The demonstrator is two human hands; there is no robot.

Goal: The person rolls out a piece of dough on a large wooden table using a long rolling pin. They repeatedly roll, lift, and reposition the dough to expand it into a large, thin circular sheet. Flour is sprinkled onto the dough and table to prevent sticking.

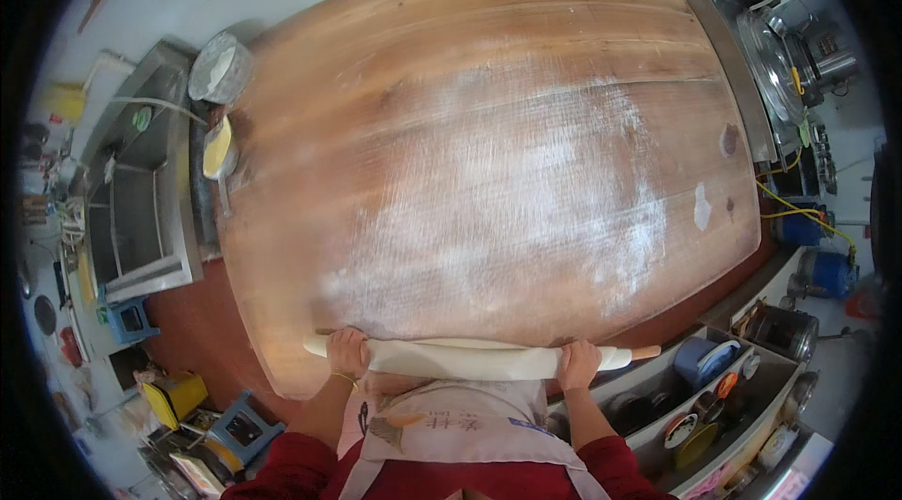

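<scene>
A long rolling pin wrapped in pale dough [470,359] lies across the near edge of a big wooden board [489,77] dusted with flour. My left hand [347,352] presses on the roll near its left end. My right hand [577,364] presses on it near the right end, where the bare wooden tip [646,351] sticks out. Both hands rest palm-down on the dough-covered pin, fingers curled over it. My apron and red sleeves show below.
A metal bowl of flour [219,68] and a small yellow dish [217,148] sit at the board's left edge, next to a steel sink [141,190]. Steel pots and a lid [775,68] stand at right. A shelf with bowls [714,387] lies lower right.
</scene>
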